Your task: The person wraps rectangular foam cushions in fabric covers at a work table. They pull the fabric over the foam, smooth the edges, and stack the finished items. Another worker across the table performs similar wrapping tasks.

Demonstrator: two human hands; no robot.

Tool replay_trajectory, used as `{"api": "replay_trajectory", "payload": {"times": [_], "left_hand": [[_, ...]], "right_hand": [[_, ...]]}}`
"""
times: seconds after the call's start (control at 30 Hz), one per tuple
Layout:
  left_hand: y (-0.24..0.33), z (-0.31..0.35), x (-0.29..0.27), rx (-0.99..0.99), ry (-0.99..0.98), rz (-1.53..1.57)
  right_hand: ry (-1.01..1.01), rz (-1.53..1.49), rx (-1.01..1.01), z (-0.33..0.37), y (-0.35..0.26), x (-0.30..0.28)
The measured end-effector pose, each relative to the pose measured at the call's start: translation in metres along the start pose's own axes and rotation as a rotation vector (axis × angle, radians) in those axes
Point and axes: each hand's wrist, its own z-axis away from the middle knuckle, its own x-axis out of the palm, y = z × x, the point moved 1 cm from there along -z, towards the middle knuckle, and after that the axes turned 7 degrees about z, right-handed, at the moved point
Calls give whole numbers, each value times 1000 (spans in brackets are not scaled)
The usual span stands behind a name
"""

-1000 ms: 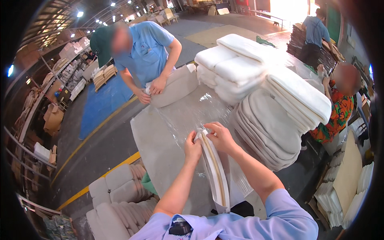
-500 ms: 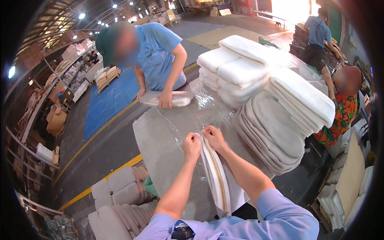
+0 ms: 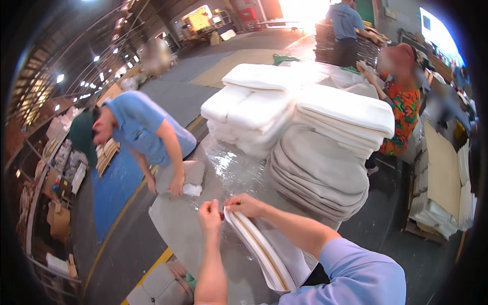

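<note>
Both hands pinch the far end of a flat cushion (image 3: pixel 264 249) (white, tan piping): left hand (image 3: pixel 210 217) and right hand (image 3: pixel 245 205) fingertips grasping it, on the table (image 3: pixel 173 223).

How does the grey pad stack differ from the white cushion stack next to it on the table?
The grey pad stack is darker, with rounded outlines and thin, flat layers; the white cushion stack is bright, squarer and made of plumper pieces. The grey pad stack lies nearer the right hand and left hand; the white cushion stack sits farther back. Both rest on the table, piled in several layers.
</note>
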Motion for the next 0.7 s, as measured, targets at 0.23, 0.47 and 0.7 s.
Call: {"api": "replay_trajectory", "payload": {"times": [0.23, 0.47, 0.7], "left_hand": [[22, -72, 33, -21, -450, 177], [12, -76, 66, -313, -887, 109], [12, -56, 70, -224, -1055, 107]], "right_hand": [[130, -342, -24, 5, 19, 44], [192, -341, -28, 14, 26, 40], [291, -331, -161, 33, 29, 44]]}}
